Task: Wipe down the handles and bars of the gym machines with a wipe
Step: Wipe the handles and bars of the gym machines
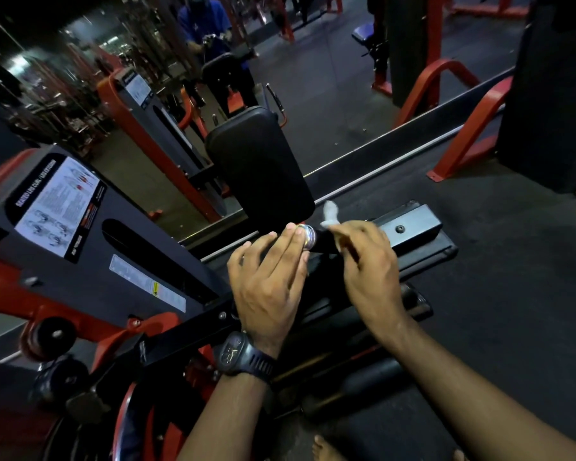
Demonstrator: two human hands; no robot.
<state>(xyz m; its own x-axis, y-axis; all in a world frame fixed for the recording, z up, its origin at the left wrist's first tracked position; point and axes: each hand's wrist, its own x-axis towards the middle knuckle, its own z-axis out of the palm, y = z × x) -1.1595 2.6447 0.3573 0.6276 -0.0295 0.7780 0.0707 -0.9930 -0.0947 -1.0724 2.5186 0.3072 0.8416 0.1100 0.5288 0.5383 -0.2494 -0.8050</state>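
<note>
You stand on a dark rubber floor (512,277) facing a mirror (330,78). Just below the black pad (260,168), your left hand (270,277) lays straight fingers on the handle (323,242) end. Your right hand (369,261) pinches the wipe (330,212) against that handle, a white tuft poking up beside the pad.

- The wipe (330,214) is small, white and crumpled. It is pinched in the right hand (369,261), and a twisted tail pokes up above the fingers.
- More white shows under those fingers, pressed against the handle (323,242).
- The handle is a short black grip lying roughly level, running left to right.
- A shiny chrome end cap (306,237) closes its near end, and the straight fingertips of the left hand (270,281) are touching it.
</note>
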